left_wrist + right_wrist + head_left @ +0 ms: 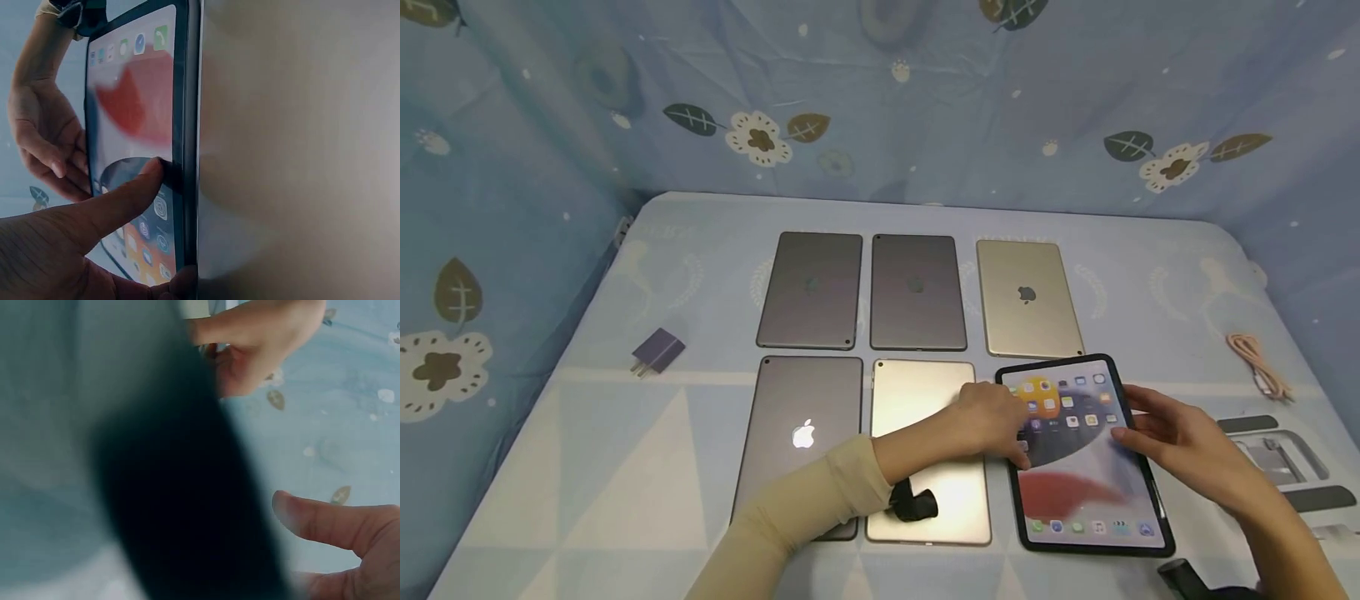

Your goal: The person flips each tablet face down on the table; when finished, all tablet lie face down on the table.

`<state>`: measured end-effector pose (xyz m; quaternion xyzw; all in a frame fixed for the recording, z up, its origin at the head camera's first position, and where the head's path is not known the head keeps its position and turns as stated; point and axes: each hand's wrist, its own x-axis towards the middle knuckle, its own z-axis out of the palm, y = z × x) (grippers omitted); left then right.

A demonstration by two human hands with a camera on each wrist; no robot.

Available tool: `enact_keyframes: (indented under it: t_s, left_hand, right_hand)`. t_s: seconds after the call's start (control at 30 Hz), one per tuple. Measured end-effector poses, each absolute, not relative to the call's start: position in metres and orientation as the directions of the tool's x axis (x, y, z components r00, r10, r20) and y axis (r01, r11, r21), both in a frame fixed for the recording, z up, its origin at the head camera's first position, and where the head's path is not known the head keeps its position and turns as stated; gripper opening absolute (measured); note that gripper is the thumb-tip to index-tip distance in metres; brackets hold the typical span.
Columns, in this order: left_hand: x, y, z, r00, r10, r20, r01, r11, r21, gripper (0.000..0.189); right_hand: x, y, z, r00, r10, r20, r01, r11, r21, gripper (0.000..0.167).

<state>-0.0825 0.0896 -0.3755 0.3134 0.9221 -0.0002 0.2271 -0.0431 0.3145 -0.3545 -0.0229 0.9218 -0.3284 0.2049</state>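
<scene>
A tablet in a black case [1075, 500], its screen lit with app icons, lies at the front right in the head view. My left hand [988, 421] pinches its left edge, thumb over the screen and fingers at the side, as the left wrist view shows. At the opposite edge is my right hand [1187, 446], thumb spread from the fingers, fingertips right by the case. Under my left forearm lie a gold tablet [925, 392], face down, and a grey tablet [805, 392], also face down. A dark blurred shape fills much of the right wrist view.
Behind lie two dark grey tablets [808, 287] and a gold tablet [1030, 296], backs up. A purple plug charger [658, 350] sits at left. At right are a coiled pinkish cable [1258, 367] and a white-and-grey stand-like object [1292, 458]. Patterned blue cloth [940, 117] hangs around the table.
</scene>
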Motion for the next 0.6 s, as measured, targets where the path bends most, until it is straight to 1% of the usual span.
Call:
enact_keyframes:
  t_s: [0.1,0.33,0.5,0.6]
  left_hand:
    - [-0.085,0.094,-0.376,-0.696,0.581,-0.422,0.575,0.803,0.157,0.052]
    - [-0.088,0.102,-0.378,-0.678,0.588,-0.44,0.584,0.796,0.163,0.052]
    - [-0.089,0.107,-0.38,-0.682,0.58,-0.446,0.569,0.803,0.175,0.055]
    - [-0.09,0.109,-0.379,-0.683,0.577,-0.448,0.559,0.807,0.189,0.052]
  right_hand:
    - [-0.042,0.318,-0.349,-0.92,-0.157,-0.36,0.098,0.796,-0.597,0.073]
    - [-0.04,0.323,-0.345,-0.922,-0.149,-0.357,0.096,0.806,-0.584,0.075]
    - [-0.038,0.322,-0.341,-0.928,-0.132,-0.349,0.098,0.817,-0.569,0.075]
    - [-0.038,0.321,-0.337,-0.932,-0.122,-0.342,0.099,0.821,-0.563,0.076]
